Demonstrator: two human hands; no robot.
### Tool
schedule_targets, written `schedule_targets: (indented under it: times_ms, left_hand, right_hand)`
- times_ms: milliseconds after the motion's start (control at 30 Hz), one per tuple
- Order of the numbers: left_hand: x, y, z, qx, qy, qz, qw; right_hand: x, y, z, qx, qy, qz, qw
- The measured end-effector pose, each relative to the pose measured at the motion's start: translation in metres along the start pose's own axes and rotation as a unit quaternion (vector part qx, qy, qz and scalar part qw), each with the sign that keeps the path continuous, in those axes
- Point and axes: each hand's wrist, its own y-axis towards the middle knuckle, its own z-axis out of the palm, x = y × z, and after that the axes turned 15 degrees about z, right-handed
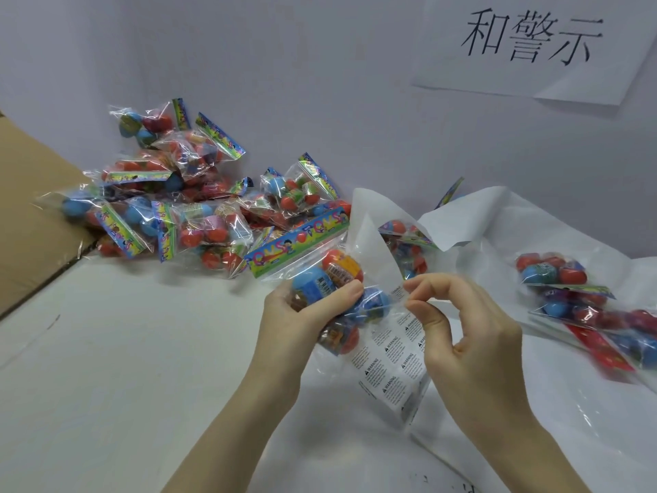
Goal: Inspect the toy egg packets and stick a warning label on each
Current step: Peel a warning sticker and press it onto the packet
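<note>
Left hand (313, 307): I see it curled round one toy egg packet (330, 286), thumb pressed across the front, holding it up above the worktop (142, 350).
Right hand (473, 336): thumb and forefinger pinch a clear warning label (400, 291) at its edge, just beside the held packet; the other fingers are loosely bent.
Held packet: clear bag with blue and red eggs inside and a colourful printed header strip (297, 241) tilted up to the left.
Label sheet (391, 364): a clear sheet printed with rows of warning text hangs below both hands, right under the packet (I cannot tell whether the pinched label is free of it).
Backing paper (369, 222): a white translucent sheet rises behind the held packet.
Unsorted pile (185, 201): many more packets heaped at the far left, against the wall (320, 83).
Right-side packets (569, 290): a few lie on white paper (533, 225), well apart from the pile.
Cardboard (32, 215): a brown flap at the left edge, touching the pile.
Wall notice (533, 40): white paper with large black characters.
</note>
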Motion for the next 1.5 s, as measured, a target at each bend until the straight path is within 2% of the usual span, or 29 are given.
schedule_targets:
  times_ms: [233, 400, 500, 667, 767, 867, 933, 1033, 1100, 1200, 1233, 1300, 1333, 1400, 1467, 1500]
  left_hand:
    - [-0.01, -0.005, 0.004, 0.089, 0.056, 0.088, 0.99]
    - [-0.011, -0.004, -0.002, 0.174, 0.068, 0.093, 0.978]
    - [-0.008, -0.003, -0.005, 0.183, 0.064, 0.084, 0.977]
    - [-0.006, -0.002, -0.008, 0.18, 0.044, 0.083, 0.979]
    - [-0.006, -0.002, -0.008, 0.191, 0.029, 0.087, 0.977]
    - [-0.005, -0.001, -0.009, 0.16, 0.01, 0.084, 0.984]
    - [-0.004, -0.001, -0.007, 0.143, 0.017, 0.081, 0.986]
    - [-0.004, -0.002, -0.005, 0.133, 0.036, 0.08, 0.987]
    - [-0.002, -0.002, -0.004, 0.119, 0.043, 0.093, 0.988]
    - [0.0, 0.001, -0.003, 0.061, 0.01, 0.103, 0.993]
    - [0.001, 0.002, -0.002, 0.033, 0.016, 0.097, 0.995]
    - [0.002, 0.004, -0.003, 0.018, -0.015, 0.063, 0.998]
    - [0.001, 0.004, -0.002, 0.042, -0.052, 0.035, 0.997]
    - [0.001, 0.001, 0.0, 0.143, -0.112, 0.003, 0.983]
    - [0.002, -0.006, 0.002, 0.218, -0.116, 0.008, 0.969]
    - [0.002, -0.008, 0.002, 0.22, -0.115, 0.007, 0.969]
  right_hand:
    - [-0.003, 0.008, -0.009, 0.057, 0.122, 0.127, 0.983]
    - [-0.002, 0.014, -0.012, 0.115, 0.194, 0.188, 0.956]
    - [-0.001, 0.016, -0.012, 0.169, 0.253, 0.239, 0.922]
    - [0.0, 0.019, -0.017, 0.319, 0.312, 0.337, 0.829]
    - [-0.002, 0.019, -0.016, 0.296, 0.333, 0.347, 0.825]
    - [-0.004, 0.02, -0.014, 0.245, 0.376, 0.336, 0.828]
    - [-0.001, 0.019, -0.013, 0.281, 0.387, 0.316, 0.819]
    - [0.003, 0.013, -0.009, 0.322, 0.355, 0.269, 0.835]
    - [0.003, 0.011, -0.006, 0.28, 0.368, 0.253, 0.85]
    - [0.0, 0.01, -0.003, 0.13, 0.393, 0.228, 0.882]
    - [-0.001, 0.009, -0.004, 0.063, 0.37, 0.199, 0.905]
    - [-0.005, 0.007, -0.004, -0.084, 0.241, 0.097, 0.962]
    - [-0.007, 0.005, -0.004, -0.141, 0.157, 0.025, 0.977]
    - [-0.009, -0.002, 0.001, -0.2, 0.042, -0.101, 0.974]
    - [-0.006, -0.007, 0.009, -0.187, 0.0, -0.157, 0.97]
    - [-0.005, -0.009, 0.013, -0.162, -0.006, -0.181, 0.97]
